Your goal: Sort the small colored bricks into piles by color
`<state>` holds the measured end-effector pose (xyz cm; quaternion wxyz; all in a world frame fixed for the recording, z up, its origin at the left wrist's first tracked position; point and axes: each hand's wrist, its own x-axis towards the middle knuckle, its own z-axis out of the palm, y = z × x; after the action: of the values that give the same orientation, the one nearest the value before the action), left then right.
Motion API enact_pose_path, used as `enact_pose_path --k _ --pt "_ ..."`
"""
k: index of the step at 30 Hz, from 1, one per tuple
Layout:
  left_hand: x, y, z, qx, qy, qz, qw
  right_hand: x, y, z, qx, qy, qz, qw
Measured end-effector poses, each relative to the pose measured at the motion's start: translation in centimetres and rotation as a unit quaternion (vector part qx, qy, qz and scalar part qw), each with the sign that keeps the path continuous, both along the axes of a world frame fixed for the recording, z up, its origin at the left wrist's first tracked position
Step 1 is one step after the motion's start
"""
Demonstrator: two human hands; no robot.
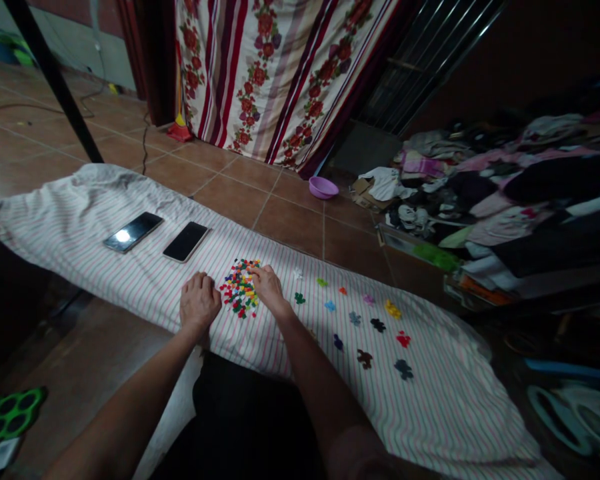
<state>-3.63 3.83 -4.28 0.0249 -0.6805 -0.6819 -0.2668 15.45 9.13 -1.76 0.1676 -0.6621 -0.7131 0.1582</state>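
A mixed pile of small colourful plastic pieces (240,288) lies on the striped cloth (380,427). Beside its left edge rests my left hand (199,301), palm down with the fingers curled in; no object shows in it. My right hand (268,285) touches the pile's right side, index finger and thumb close together at the pieces. Whatever is between those fingertips is too small to make out. Right of this hand, pieces lie in separate one-colour clusters, among them a dark green cluster (299,298), a yellow cluster (393,309), a red cluster (403,339) and a brown cluster (365,359).
Two phones, a shiny one (134,231) and a dark one (186,241), lie left of the pile. On the tiled floor beyond stands a purple basin (323,187), before a flowered curtain (265,80). Heaped clothes (480,180) fill the right side.
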Motion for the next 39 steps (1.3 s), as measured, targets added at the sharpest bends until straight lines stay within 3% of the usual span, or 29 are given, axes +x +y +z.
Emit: enact_pose_path --k 15,24,32,39 --pt "0.1 0.0 0.0 0.005 -0.007 -0.002 1.0 -1.4 1.9 1.4 -0.04 -0.079 0.002 0.996" --pt "0.0 -0.1 -0.1 0.013 0.001 -0.002 1.0 -1.7 1.6 0.8 -0.009 -0.046 0.01 0.999" --pt "0.1 -0.1 0.1 0.011 0.003 -0.002 1.0 -1.1 1.5 -0.6 0.062 0.092 -0.018 0.994" --pt "0.1 -0.2 0.3 0.015 0.012 -0.001 1.0 -0.9 -0.3 -1.9 0.051 0.222 -0.071 0.971"
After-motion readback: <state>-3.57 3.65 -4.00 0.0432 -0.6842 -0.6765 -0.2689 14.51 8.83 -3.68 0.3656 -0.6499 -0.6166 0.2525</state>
